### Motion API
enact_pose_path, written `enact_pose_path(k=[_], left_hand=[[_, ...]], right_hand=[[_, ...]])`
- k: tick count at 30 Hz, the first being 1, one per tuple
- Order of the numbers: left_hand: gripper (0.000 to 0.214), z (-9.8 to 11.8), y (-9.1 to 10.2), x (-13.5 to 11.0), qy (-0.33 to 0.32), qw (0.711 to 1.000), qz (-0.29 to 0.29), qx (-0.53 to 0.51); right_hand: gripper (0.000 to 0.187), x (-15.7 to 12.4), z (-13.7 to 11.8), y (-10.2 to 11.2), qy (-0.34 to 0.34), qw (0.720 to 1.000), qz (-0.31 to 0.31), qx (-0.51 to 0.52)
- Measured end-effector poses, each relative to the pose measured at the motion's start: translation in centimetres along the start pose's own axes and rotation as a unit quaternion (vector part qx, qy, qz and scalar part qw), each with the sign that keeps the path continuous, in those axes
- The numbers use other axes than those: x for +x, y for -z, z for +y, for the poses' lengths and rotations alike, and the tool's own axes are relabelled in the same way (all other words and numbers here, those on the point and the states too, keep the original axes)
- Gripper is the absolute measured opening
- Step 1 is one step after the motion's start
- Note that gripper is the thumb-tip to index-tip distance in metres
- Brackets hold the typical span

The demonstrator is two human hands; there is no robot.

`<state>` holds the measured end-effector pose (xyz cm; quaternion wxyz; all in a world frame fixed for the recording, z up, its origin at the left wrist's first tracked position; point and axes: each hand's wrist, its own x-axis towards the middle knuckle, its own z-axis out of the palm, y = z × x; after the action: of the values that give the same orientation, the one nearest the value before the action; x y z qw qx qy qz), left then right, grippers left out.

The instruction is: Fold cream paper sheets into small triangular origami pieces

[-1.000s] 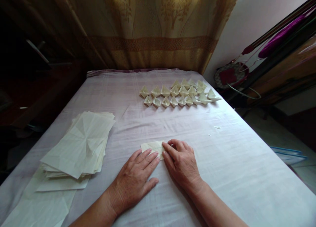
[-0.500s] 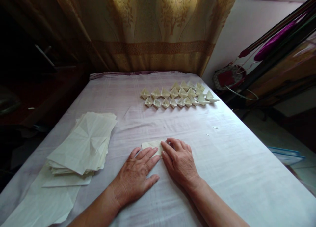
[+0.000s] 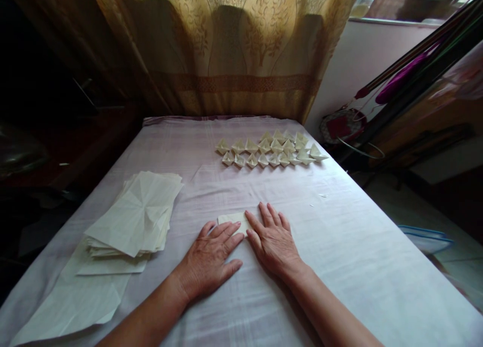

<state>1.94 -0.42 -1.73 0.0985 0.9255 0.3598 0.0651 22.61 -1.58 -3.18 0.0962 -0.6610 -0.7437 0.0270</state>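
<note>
A small folded piece of pale paper (image 3: 233, 218) lies flat on the cloth in front of me, its lower part hidden under my fingers. My left hand (image 3: 211, 254) rests on its left and lower side, fingers stretched and thumb apart. On the paper's right end lie the thumb and index finger of my right hand (image 3: 273, 238), while its other fingers spread out flat on the cloth. Several folded paper boats (image 3: 276, 146) stand in rows farther back. To the left is a stack of creased paper sheets (image 3: 141, 211).
A pale checked cloth (image 3: 339, 266) covers the table. Longer loose sheets (image 3: 71, 306) stick out under the stack toward the near left edge. Tiny paper scraps (image 3: 322, 196) lie right of centre. A patterned curtain (image 3: 234, 50) hangs behind; a round bag (image 3: 343, 125) is beyond the right edge.
My right hand's fingers have straightened and spread forward from a more bent pose. My left hand stays almost in place on the paper. The camera view has tilted up slightly.
</note>
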Motion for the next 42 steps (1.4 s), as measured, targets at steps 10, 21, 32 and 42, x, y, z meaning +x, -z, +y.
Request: enact_pose_path(k=[10,21,32,42], left_hand=[[0.050,0.0,0.0,0.1,-0.002,1.000,-0.001,-0.002],[0.050,-0.4,-0.6,-0.1,-0.016,0.999,0.026,0.020],[0.049,-0.3,-0.5,-0.1,-0.014,0.999,0.022,0.020],[0.049,-0.3,-0.5,0.0,-0.011,0.999,0.016,0.032]], right_hand=[[0.046,-0.5,2.4,0.1,0.065,0.996,0.022,0.051],[0.036,-2.7,3.0,1.8,0.149,0.986,0.002,0.073],[0.036,-1.4,3.0,1.3,0.112,0.992,0.006,0.054],[0.036,1.4,2.5,1.5,0.078,0.996,-0.016,0.036]])
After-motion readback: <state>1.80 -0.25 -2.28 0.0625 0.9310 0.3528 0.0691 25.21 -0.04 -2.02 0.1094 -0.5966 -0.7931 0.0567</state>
